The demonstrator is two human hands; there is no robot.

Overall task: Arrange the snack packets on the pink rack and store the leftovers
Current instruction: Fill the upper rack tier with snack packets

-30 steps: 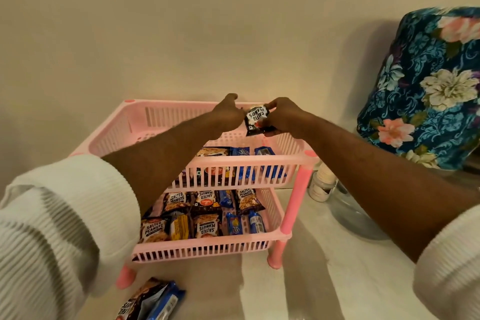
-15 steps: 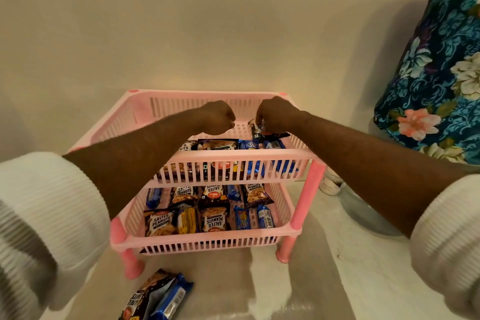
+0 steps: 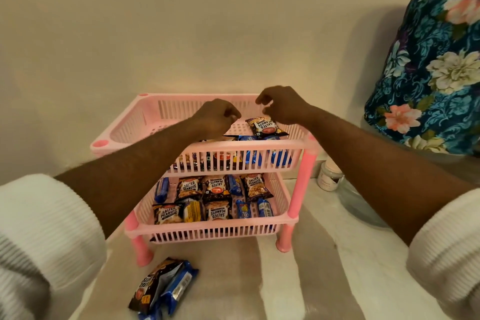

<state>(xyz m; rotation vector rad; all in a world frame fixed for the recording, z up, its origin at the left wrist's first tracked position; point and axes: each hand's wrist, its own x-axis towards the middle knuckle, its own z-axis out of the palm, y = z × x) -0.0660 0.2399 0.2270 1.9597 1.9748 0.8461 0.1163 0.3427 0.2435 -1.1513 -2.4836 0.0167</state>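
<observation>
A two-tier pink rack (image 3: 145,125) stands against the wall. A black salted-peanuts packet (image 3: 265,126) lies in the top basket near its right end, behind blue and dark packets along the front wall. My right hand (image 3: 281,105) hovers just above that packet, fingers loosely curled and holding nothing. My left hand (image 3: 217,118) is over the middle of the top basket, fingers curled shut and empty. The lower basket (image 3: 207,231) holds rows of peanut packets and blue biscuit packets. A small pile of leftover packets (image 3: 162,287) lies on the surface in front of the rack.
A wall runs directly behind the rack. To the right sit a small white jar (image 3: 328,176), a clear rounded container (image 3: 363,205) and a large object under blue floral cloth (image 3: 431,75). The left half of the top basket is bare.
The salted-peanuts packet held in both hands a second ago now lies in the top basket. Both hands have let go and lifted slightly off it.
</observation>
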